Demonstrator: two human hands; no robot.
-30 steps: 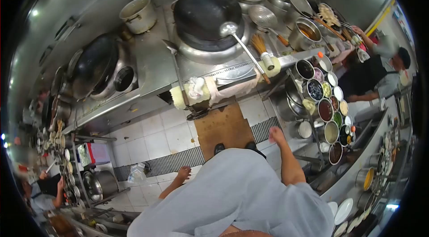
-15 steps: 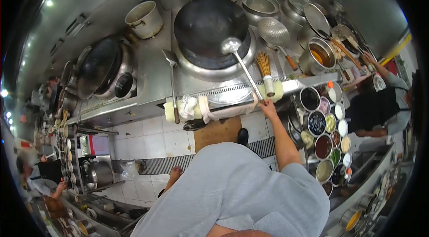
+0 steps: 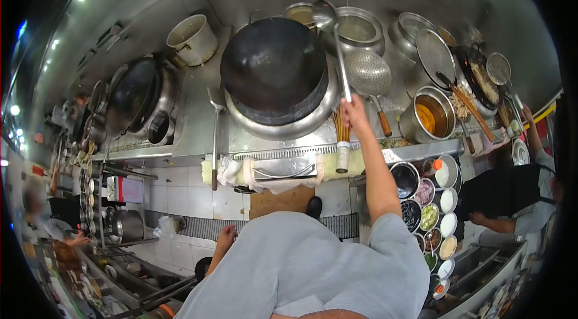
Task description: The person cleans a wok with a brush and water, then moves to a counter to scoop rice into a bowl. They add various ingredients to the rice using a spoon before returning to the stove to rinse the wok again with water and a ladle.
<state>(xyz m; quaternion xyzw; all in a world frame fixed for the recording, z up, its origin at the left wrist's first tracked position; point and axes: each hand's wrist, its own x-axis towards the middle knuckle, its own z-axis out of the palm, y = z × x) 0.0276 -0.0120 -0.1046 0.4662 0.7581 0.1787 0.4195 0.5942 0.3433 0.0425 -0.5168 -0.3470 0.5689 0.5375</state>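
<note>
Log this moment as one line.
right hand: gripping ladle by handle | left hand: low, no object visible in it | wok: on stove, ladle bowl outside it

The scene is viewed by a single head-worn camera, directed forward and steeply down. The worktop is seen from close above its front edge, its ends bent by the wide, round view; the wearer's shirt is included below.
</note>
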